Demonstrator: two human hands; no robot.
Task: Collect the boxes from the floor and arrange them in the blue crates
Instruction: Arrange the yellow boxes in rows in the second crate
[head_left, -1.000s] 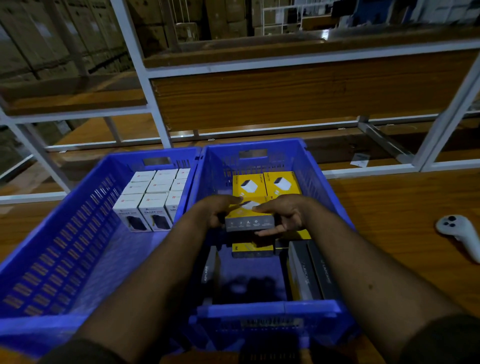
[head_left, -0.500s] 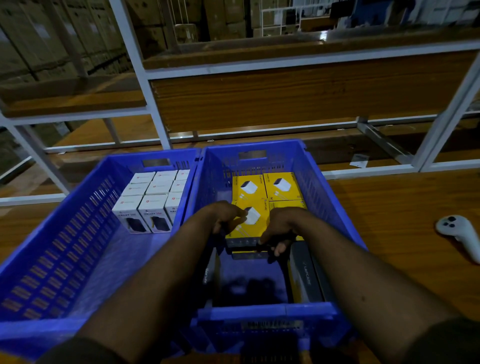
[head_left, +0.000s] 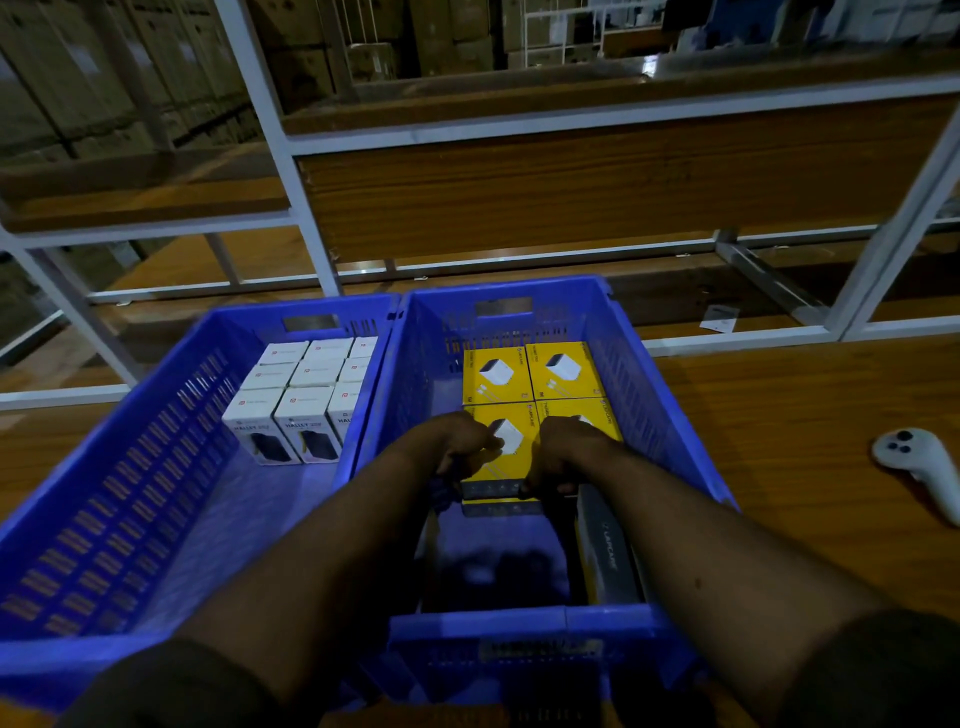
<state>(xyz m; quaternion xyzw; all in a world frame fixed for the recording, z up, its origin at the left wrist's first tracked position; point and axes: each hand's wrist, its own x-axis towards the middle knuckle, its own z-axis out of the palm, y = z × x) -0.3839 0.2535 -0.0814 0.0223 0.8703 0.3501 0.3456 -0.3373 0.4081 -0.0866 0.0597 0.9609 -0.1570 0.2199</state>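
Both of your hands are down inside the right-hand blue perforated plastic crate (head_left: 649, 395), gripping one flat yellow cardboard box with a white charger printed on its top (head_left: 506, 452). Your left hand (head_left: 457, 441) curls over its left edge, thumb on the top face, and your right hand (head_left: 563, 457) curls round its right edge, fingers hooked down over the near side. The box sits level with three matching yellow boxes (head_left: 530, 371) laid flat toward the far end, touching them. Nearer you, dark boxes stood on edge (head_left: 608, 556) line the crate's right wall (the dim light makes their count hard to judge). The left-hand blue crate (head_left: 130, 467), touching the first, holds upright white boxes (head_left: 306, 395) packed in rows at its far right corner. A white handheld controller (head_left: 919, 462) lies on the wooden surface (head_left: 779, 415), well apart from the crates.
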